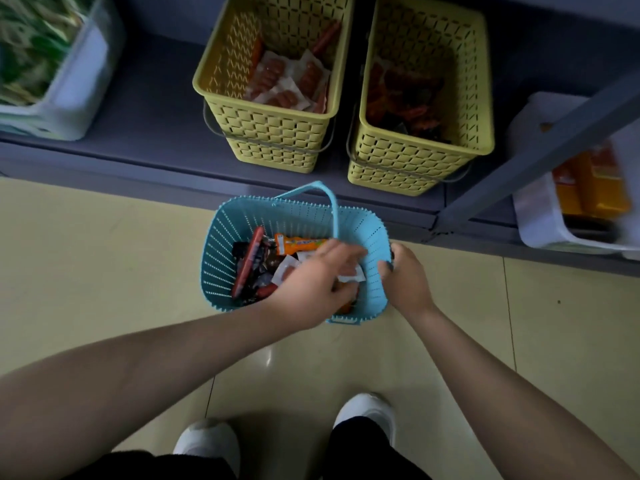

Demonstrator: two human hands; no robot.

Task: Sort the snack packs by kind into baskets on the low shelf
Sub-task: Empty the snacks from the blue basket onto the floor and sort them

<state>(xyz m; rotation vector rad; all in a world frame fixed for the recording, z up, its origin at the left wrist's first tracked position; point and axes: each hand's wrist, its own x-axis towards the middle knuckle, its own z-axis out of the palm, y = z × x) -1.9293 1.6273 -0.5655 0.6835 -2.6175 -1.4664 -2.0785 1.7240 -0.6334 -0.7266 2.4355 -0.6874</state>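
The blue basket (pixel 221 258) sits on the floor just before the low shelf (pixel 145 109). Inside it, mixed snack packs (pixel 263 261); her left hand (pixel 322 282) reaches in, fingers curled among them, grip unclear. Right hand (pixel 405 275) clasps its right rim

Floor basket (pixel 221 258): on the floor, before the low shelf (pixel 145 109), holding mixed packs.
Shelf baskets: two side by side on the shelf, the left basket (pixel 270 133) with sausage packs (pixel 287 81), the right basket (pixel 415 161) with other packs.
Left hand (pixel 311 282): inside the floor basket.
Right hand (pixel 405 271): on its right rim.
Bins: one at the shelf's far left (pixel 79 81), one at the far right (pixel 540 209).
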